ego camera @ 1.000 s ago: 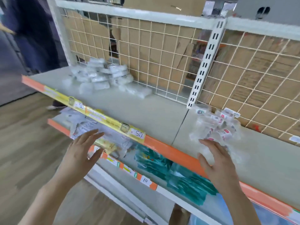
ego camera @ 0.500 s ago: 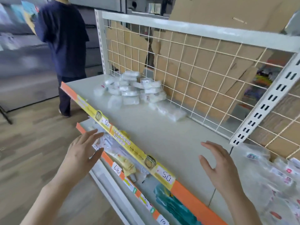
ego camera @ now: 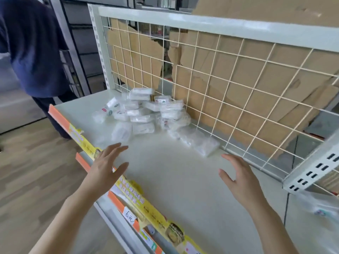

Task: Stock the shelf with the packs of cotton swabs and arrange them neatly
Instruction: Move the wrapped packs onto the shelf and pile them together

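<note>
Closer now: my left hand (ego camera: 108, 167) and right hand (ego camera: 240, 180) over the shelf (ego camera: 174, 180), short of the packs (ego camera: 145, 110).
Fingers spread on both, holding nothing.

White shelf (ego camera: 174, 173) with one loose heap on it.
The packs of cotton swabs (ego camera: 143, 110) lie jumbled at centre frame, against the wire grid (ego camera: 220, 88) at the shelf's back.

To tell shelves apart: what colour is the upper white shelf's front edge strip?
Orange front edge strip, largely covered by yellow printed labels; head view.
</note>
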A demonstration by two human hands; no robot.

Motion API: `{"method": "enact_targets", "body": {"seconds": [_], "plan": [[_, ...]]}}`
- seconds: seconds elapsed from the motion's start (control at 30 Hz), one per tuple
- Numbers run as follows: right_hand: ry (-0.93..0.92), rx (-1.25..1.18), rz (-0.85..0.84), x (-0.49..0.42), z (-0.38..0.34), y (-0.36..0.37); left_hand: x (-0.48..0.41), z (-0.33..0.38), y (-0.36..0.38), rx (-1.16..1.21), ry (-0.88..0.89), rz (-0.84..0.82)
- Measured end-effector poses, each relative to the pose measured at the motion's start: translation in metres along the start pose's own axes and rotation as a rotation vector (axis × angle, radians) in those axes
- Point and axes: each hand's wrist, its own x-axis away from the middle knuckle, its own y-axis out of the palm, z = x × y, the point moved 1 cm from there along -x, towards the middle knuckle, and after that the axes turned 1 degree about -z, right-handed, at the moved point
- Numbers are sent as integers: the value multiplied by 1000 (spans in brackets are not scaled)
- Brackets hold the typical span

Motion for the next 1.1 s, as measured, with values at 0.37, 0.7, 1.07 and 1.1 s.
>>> {"method": "enact_targets", "body": {"seconds": [0.37, 0.7, 1.07, 1.1], "plan": [[273, 296, -153, -86, -2, 74, -116, -77, 31, -87, -51, -202], [397, 282, -101, -83, -27, 83, -149, -104, 27, -61, 114, -242], [669, 348, -145, -44, -81, 75, -151, -107, 22, -68, 189, -291], [703, 349, -136, -37, -85, 72, -150, -109, 21, -54, 198, -293]]}}
